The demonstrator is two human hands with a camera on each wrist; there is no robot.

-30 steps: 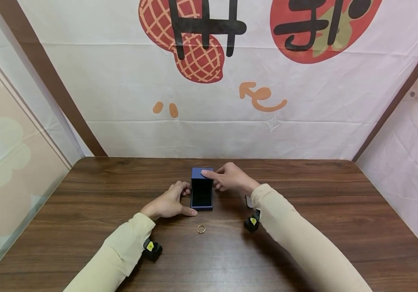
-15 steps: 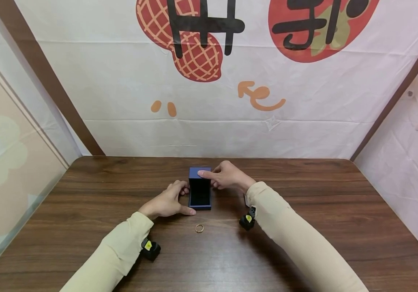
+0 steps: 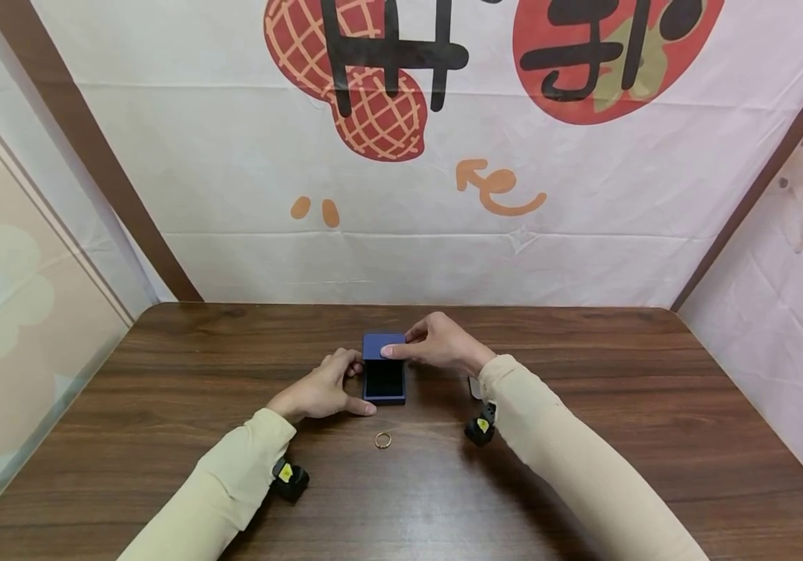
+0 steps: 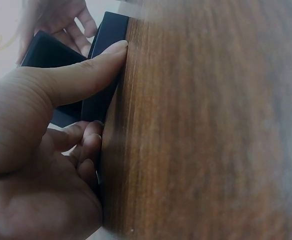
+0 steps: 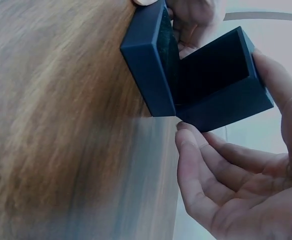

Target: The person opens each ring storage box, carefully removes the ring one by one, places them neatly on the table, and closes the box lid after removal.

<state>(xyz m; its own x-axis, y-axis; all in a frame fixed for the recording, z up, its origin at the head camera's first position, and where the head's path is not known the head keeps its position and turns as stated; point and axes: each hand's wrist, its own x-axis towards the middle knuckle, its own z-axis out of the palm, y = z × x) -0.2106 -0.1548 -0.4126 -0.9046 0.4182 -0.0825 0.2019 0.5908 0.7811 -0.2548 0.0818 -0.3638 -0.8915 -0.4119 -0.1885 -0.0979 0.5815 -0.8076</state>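
A small blue ring box [image 3: 384, 400] stands on the table with its lid [image 3: 375, 346] partly raised. My left hand [image 3: 317, 389] holds the base, its thumb across the front in the left wrist view and curled fingers at the side. My right hand [image 3: 443, 343] grips the lid, thumb on its outer face and fingers near the hinge. In the right wrist view the dark hollow lid [image 5: 226, 102] leans at an angle to the base [image 5: 143, 75]. A thin gold ring [image 3: 383, 447] lies on the table in front of the box.
The brown wooden table [image 3: 198, 374] reaches back to a white printed cloth [image 3: 247, 265]. A small pale flat thing with a dark edge [image 3: 474, 388] lies partly hidden by the right sleeve [image 3: 562, 428]. Black wrist cameras hang beneath both sleeves.
The lid has tipped forward and down over the base, with the right thumb moving down along with it. The left hand and the ring stay in place.
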